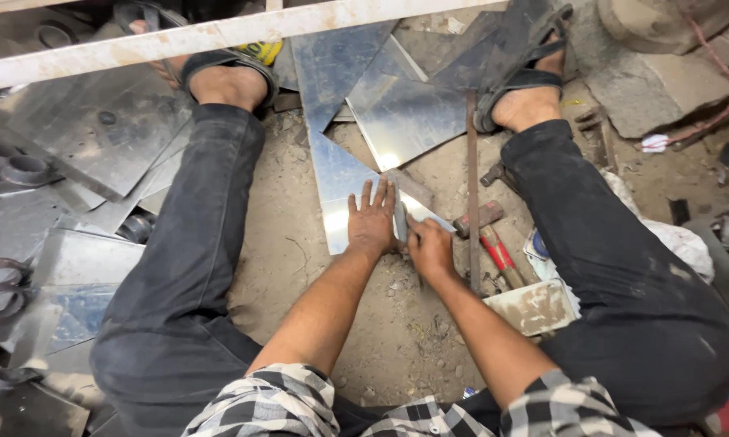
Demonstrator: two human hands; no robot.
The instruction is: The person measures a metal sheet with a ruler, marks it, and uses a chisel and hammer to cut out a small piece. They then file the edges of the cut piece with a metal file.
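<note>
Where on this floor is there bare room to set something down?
The bare dirt between the left leg and the left hand is free, as is the ground between the forearms. Crowded: metal sheets on the left, and the hammer and box beside the right hand.

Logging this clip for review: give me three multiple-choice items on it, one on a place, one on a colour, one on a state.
1. Where does the left hand rest?
A. on the shiny metal sheet
B. on a knee
C. on the white beam

2. What colour are the handles of the tool beside the right hand?
A. blue
B. red
C. green

3. How are the left hand's fingers?
A. fisted
B. spread flat
C. hidden

Answers: A, palm lies on the sheet; B, red grips show; B, fingers splay across the metal.
</note>
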